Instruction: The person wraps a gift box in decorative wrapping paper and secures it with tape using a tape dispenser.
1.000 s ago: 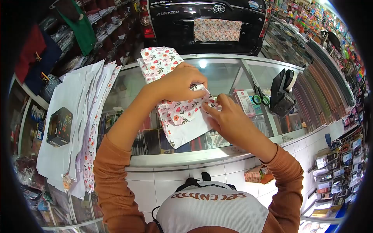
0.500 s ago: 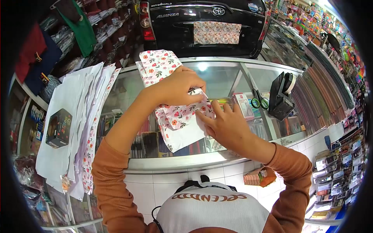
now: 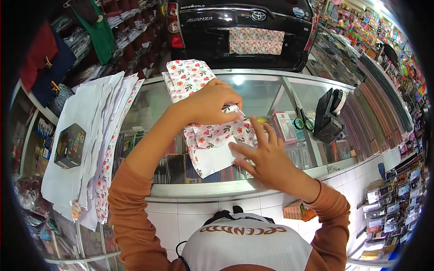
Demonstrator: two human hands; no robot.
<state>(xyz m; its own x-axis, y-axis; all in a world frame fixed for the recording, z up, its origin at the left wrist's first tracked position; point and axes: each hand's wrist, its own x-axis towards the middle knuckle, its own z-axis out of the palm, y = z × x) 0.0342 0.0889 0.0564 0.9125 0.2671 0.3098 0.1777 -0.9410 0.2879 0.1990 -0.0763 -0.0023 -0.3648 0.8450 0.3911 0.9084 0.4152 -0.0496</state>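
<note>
A floral-patterned paper (image 3: 192, 74) with a white underside lies folded on the glass counter (image 3: 156, 101). Its near end is folded in layers, and a white flap (image 3: 214, 158) faces up at the bottom. My left hand (image 3: 212, 103) is closed on the upper right part of the folded paper, thumb and fingers pinching near its edge. Just to the right, my right hand (image 3: 266, 156) has its fingers spread beside the paper's right edge, with nothing held in them. Whether a fingertip touches the paper is hard to tell.
Scissors (image 3: 302, 118) and a black tape dispenser (image 3: 329, 119) lie right of my hands. A small box (image 3: 285, 127) shows near them. At left, a stack of paper sheets (image 3: 97, 104) carries a black box (image 3: 70, 147). A black car (image 3: 212, 34) stands beyond the counter.
My right hand has drawn slightly away from the paper and its fingers have spread. My left hand keeps its hold. The whole view has shifted slightly.
</note>
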